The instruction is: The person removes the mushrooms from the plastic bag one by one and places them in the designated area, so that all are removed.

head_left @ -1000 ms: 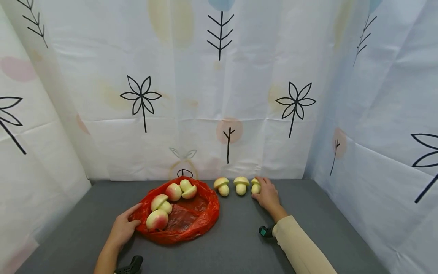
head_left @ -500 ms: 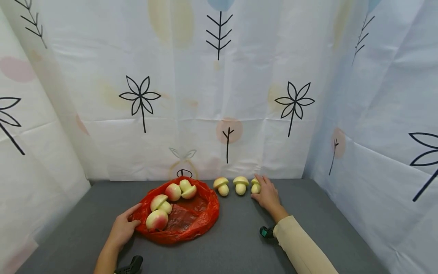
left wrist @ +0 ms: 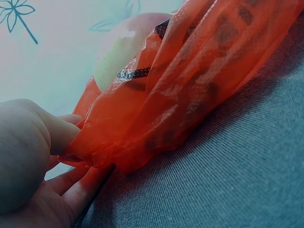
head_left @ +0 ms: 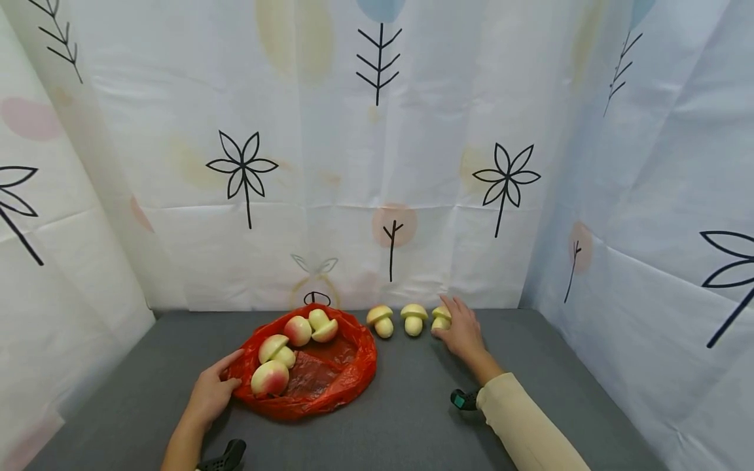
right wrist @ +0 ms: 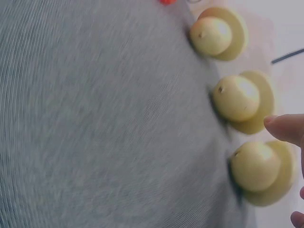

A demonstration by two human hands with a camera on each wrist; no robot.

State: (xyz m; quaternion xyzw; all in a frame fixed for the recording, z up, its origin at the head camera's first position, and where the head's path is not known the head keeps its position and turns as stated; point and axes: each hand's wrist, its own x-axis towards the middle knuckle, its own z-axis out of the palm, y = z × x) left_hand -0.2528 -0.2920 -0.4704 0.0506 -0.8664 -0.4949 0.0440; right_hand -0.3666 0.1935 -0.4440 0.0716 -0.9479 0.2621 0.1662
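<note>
My left hand (head_left: 213, 392) pinches the near-left rim of a red plastic bag (head_left: 353, 386), thumb over the edge and fingers below it. Several toy mushrooms, pale yellow with pinkish caps, lie inside the opened bag; one cap (left wrist: 126, 45) shows above the film in the left wrist view. To the bag's right, three more stand in a row: a left mushroom (head_left: 383, 327), a middle mushroom (head_left: 413, 326) and a right mushroom (head_left: 440, 319). My right hand (head_left: 464, 330) is beside the right one, fingers extended, its thumb (right wrist: 285, 127) apart from it in the right wrist view.
A grey cloth-covered table (head_left: 406, 425) carries everything. White printed curtains (head_left: 330, 163) rise right behind the mushroom row and along both sides. Each wrist wears a black camera, such as the right wrist camera (head_left: 464, 400).
My right hand has loosened from the right mushroom and shifted slightly up and to the right, leaving more of it in view. The left hand and the bag stay as they were.
</note>
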